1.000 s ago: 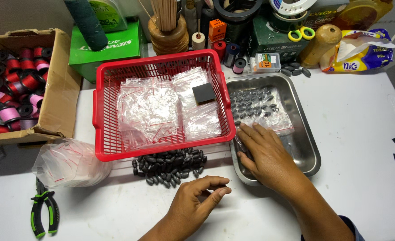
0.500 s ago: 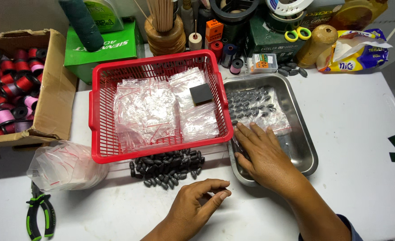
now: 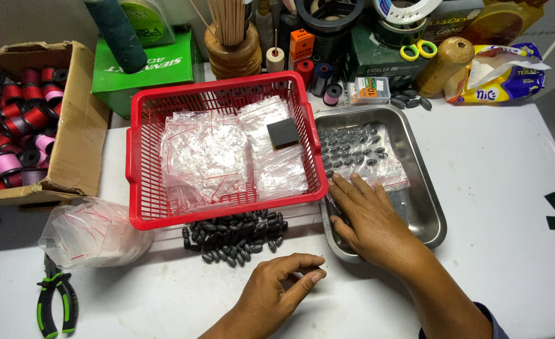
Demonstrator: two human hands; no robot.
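both hands, the left hand (image 3: 271, 301) and the right hand (image 3: 368, 220), are bare, without gloves or rings; a dark blue sleeve edge (image 3: 487, 317) shows on the right arm.

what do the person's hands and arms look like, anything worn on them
Both hands are bare: no gloves, rings or watch show on the left hand or the right hand. The forearms are uncovered too. The only clothing in view is a bit of dark blue sleeve at the bottom edge, by the right arm. The nails are short and unpainted.
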